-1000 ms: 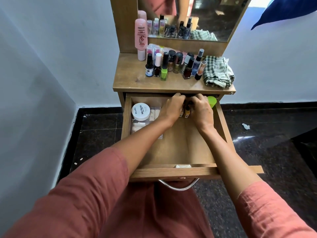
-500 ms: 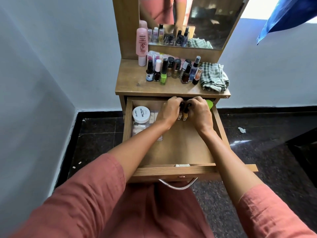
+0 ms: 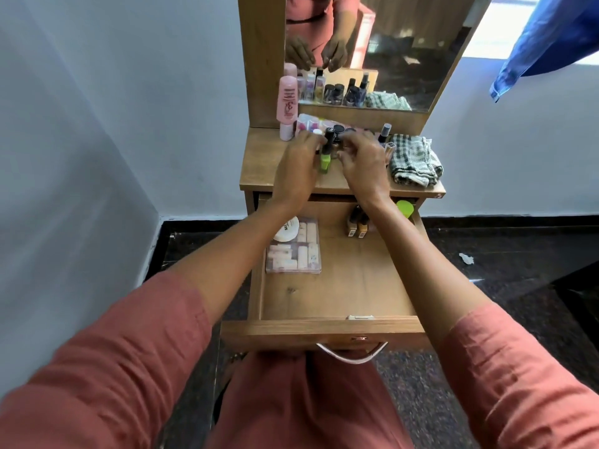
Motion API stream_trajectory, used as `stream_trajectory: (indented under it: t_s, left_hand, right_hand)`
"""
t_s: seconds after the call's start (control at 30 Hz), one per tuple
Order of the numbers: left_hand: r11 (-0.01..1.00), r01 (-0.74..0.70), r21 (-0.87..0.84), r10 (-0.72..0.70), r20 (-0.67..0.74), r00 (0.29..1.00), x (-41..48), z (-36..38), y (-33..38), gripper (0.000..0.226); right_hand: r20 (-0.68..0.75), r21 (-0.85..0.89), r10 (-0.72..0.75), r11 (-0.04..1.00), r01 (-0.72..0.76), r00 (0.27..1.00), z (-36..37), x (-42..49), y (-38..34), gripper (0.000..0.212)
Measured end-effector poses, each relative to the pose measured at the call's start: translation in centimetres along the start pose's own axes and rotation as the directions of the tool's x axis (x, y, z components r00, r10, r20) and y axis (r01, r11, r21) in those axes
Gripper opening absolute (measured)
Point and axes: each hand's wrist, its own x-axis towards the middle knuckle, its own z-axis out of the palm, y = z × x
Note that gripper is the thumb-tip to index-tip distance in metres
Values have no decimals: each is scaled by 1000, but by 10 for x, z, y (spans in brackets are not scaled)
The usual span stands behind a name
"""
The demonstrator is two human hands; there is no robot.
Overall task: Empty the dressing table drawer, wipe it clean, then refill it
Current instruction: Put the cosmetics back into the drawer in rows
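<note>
The wooden drawer point(image 3: 324, 328) is pulled out below the dressing table top point(image 3: 259, 166). Inside it lie a clear case of small bottles point(image 3: 295, 251), a white round jar point(image 3: 287, 233), two amber bottles point(image 3: 356, 225) at the back and a green-capped item point(image 3: 404, 209). Both hands are up among the nail polish bottles on the top. My left hand point(image 3: 296, 170) curls round a white-capped bottle point(image 3: 317, 132). My right hand point(image 3: 363, 166) pinches a dark-capped bottle, mostly hidden by its fingers. A green bottle with a black cap point(image 3: 325, 158) stands between them.
A checked cloth point(image 3: 413, 160) lies on the right of the top. A tall pink bottle point(image 3: 287, 105) stands at the left by the mirror point(image 3: 405, 53). Walls close in on both sides. The floor is dark stone, with a white scrap point(image 3: 466, 259).
Both hands left the back of the drawer, where the two amber bottles now lie, and rose to the bottles on the table top.
</note>
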Motion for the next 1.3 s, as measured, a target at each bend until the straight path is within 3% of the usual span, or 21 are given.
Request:
stream_trajectory:
  t_s: [0.1, 0.2, 0.37, 0.53, 0.87, 1.03, 1.3]
  left_hand:
    - [997, 3, 80, -1, -17, 1000, 19, -7, -6, 36]
    - [987, -18, 158, 10, 55, 998, 32, -8, -8, 41]
    - [935, -115, 336, 53, 189, 981, 43, -4, -12, 38]
    - [911, -146, 385, 77, 189, 979, 48, -3, -10, 28]
    - [975, -96, 200, 53, 212, 976, 42, -1, 2, 20]
    - [990, -54, 128, 24, 220, 975, 23, -3, 14, 23]
    - [999, 5, -37, 3, 206, 978, -11, 0, 28, 22]
  right_hand:
    - [40, -2, -17, 1000, 18, 999, 4, 17, -6, 38]
    - [59, -12, -35, 999, 35, 998, 9, 29, -5, 40]
    - [65, -29, -42, 999, 44, 997, 15, 36, -1, 31]
    - [59, -10, -27, 1000, 28, 998, 15, 36, -1, 22]
    - [50, 85, -24, 996, 20, 998, 1, 23, -1, 19]
    - [48, 48, -48, 998, 46, 998, -11, 7, 2, 29]
    - [40, 15, -54, 998, 54, 998, -29, -27, 13, 26]
